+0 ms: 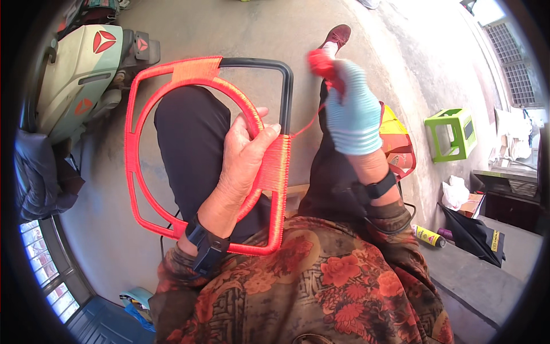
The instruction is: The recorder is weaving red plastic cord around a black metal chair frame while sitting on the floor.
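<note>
Across my lap lies a rectangular frame (130, 109) with a round ring inside it, mostly wrapped in red-orange cord. Its far right corner is still bare black tube (288, 80). My bare left hand (246, 149) grips the wrapped right side, thumb on top and fingers through the ring. My right hand (352, 112), in a light-blue striped glove, is raised to the right of the frame and closed round a bundle of red cord (323, 64), somewhat blurred. A thin red strand (309, 123) runs from that bundle to the frame's right side, where the wrapping ends.
A pale scooter (80, 74) stands at the far left. To the right are a red-and-yellow bag (395, 135), a green plastic stool (452, 136), a yellow spray can (428, 235) and a black umbrella (472, 238). A blue plastic object (109, 321) sits at lower left.
</note>
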A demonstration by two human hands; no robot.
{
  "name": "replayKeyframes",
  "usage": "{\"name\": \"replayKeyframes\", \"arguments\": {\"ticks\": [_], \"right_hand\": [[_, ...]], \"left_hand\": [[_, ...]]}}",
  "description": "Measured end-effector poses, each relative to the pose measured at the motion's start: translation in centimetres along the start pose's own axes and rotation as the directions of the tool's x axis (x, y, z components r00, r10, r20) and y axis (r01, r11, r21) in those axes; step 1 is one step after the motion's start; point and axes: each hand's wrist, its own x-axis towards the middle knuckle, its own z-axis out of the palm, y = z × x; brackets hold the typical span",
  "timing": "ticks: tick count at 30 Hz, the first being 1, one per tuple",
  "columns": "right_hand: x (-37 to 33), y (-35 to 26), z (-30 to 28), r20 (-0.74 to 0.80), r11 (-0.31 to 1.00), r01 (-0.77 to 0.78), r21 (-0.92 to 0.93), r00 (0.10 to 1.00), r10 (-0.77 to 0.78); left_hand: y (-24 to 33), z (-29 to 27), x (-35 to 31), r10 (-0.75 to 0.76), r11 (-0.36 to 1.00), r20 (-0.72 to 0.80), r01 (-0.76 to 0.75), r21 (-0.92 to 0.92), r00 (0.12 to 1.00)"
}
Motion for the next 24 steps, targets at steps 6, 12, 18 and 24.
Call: {"name": "replayKeyframes", "arguments": {"ticks": [6, 12, 18, 24], "right_hand": [[0.9, -3.9, 2.4, 0.207, 0.780, 0.556, -0.287, 0.831, -0.517], [0.4, -4.4, 1.0, 0.064, 0.925, 0.370, -0.086, 0.928, -0.366], [-3.1, -1.6, 1.3, 0.626, 0.682, -0.669, 0.294, 0.675, 0.392], [-1.9, 1.8, -1.6, 0.444, -0.005, -0.470, 0.883, 0.831, 0.336]], "left_hand": [[-0.1, -0.3, 0.5, 0.125, 0.991, -0.083, -0.120, 0.062, 0.989], [0.6, -0.5, 0.3, -0.063, 0.968, 0.189, 0.105, -0.226, 0.980], [0.7, -0.5, 0.5, -0.096, 0.977, 0.213, 0.133, -0.169, 0.972], [0.8, -1.1, -0.2, -0.124, 0.984, 0.175, 0.143, -0.102, 0.977]]}}
